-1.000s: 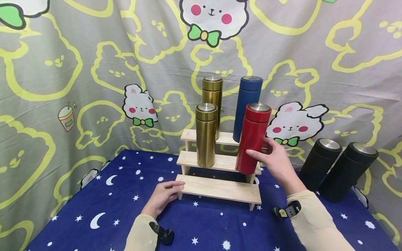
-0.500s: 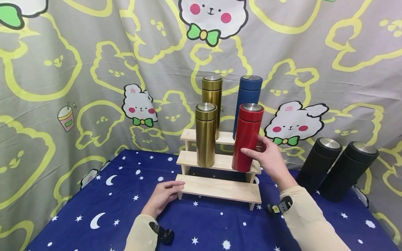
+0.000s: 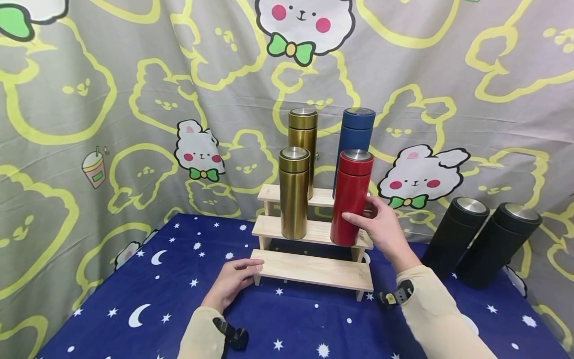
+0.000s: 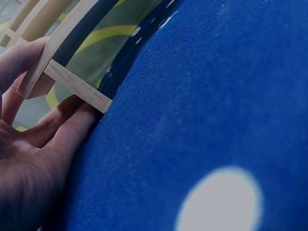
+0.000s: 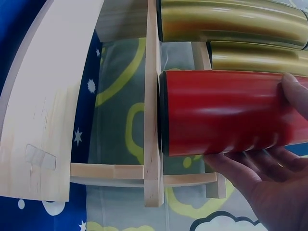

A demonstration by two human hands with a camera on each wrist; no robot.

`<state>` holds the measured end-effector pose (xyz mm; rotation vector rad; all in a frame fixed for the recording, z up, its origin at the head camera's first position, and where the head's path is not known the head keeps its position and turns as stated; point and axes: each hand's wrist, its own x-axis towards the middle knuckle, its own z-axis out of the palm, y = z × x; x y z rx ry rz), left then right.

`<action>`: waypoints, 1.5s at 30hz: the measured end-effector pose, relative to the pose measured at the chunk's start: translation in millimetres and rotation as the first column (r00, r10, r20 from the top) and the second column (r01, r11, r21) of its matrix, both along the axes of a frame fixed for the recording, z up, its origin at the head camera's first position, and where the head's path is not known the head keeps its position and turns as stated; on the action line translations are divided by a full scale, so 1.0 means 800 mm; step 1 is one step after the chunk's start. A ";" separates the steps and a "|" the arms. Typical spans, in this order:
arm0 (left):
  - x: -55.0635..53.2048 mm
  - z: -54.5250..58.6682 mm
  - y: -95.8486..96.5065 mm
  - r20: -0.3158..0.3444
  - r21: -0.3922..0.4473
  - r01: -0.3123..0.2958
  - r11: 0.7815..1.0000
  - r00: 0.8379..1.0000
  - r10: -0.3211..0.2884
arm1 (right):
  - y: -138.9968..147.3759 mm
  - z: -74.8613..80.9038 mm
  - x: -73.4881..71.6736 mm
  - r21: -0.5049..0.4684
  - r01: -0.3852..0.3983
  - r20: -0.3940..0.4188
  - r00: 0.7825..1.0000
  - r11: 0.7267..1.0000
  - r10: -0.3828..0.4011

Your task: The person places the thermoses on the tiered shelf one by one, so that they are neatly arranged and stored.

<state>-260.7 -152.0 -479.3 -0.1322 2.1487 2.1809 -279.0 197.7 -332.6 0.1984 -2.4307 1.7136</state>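
My right hand grips the red vacuum flask around its lower half. The flask stands upright with its base at the right end of the middle step; in the right wrist view its black bottom rim sits right against that step. My left hand holds the left end of the wooden three-step stand. In the left wrist view, its fingers lie beside the stand's front leg while another digit rests on the board. One gold flask stands left of the red one on the same step.
Another gold flask and a blue flask occupy the top step. Two black flasks stand at the right of the table, on a dark blue star-and-moon cloth. A patterned curtain hangs behind.
The red flask, in my right hand, has moved left and become more upright, its base now at the middle step. My left hand has stayed on the stand.
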 end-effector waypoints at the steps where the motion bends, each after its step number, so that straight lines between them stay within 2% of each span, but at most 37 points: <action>1: 0.000 0.000 0.000 0.000 0.000 -0.001 1.000 1.000 0.001 | 0.000 0.000 0.000 -0.003 -0.001 -0.001 1.000 1.000 0.001; 20: -0.002 -0.005 0.001 0.008 0.008 -0.006 1.000 1.000 0.006 | 0.004 -0.003 0.004 -0.008 -0.060 0.008 0.998 0.998 0.060; 30: 0.002 -0.002 0.000 0.002 0.004 -0.001 1.000 1.000 0.001 | 0.007 -0.015 0.006 0.012 -0.093 -0.055 0.994 0.996 0.093; 37: 0.001 0.000 0.000 -0.002 0.007 0.004 1.000 1.000 -0.004 | 0.017 -0.014 0.021 0.045 -0.081 -0.073 0.994 0.996 0.084; 45: 0.001 0.001 0.001 0.000 0.011 -0.001 1.000 1.000 0.001 | 0.041 -0.013 0.049 0.106 -0.020 -0.089 0.996 0.994 0.029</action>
